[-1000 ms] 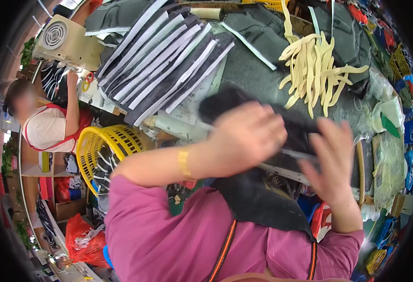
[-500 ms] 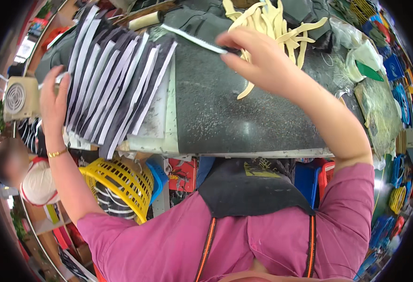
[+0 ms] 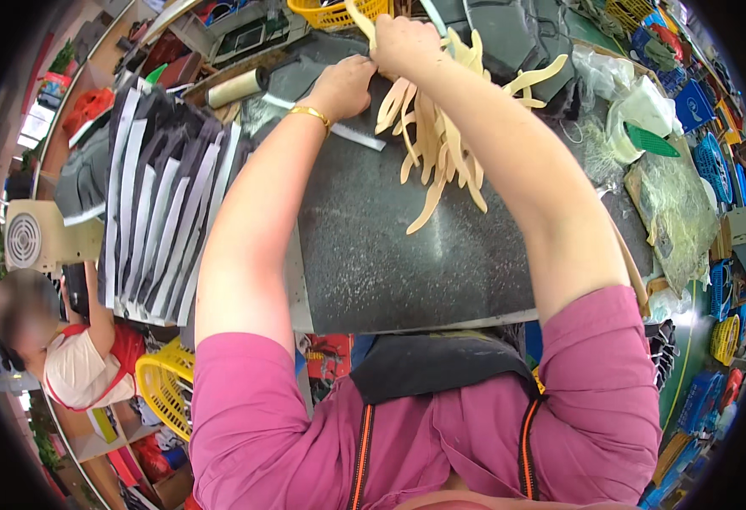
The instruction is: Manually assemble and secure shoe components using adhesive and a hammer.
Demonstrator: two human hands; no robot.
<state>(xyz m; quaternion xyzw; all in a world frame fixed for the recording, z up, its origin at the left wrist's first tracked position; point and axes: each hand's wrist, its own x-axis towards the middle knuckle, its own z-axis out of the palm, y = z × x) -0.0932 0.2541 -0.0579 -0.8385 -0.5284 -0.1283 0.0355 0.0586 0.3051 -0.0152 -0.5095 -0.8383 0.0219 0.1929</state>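
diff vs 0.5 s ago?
Left hand left the fanned black-and-white strips and swung right to the dark table, beside the right hand, which stays at the cream curved pieces. Strips, pieces and roll unmoved.

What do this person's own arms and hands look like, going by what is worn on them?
Both arms are bare from above the elbow down, with short magenta-pink sleeves ending at the upper arms. The left hand has a thin gold bracelet at its wrist. The right hand wears no glove; no ring or watch is visible on it.
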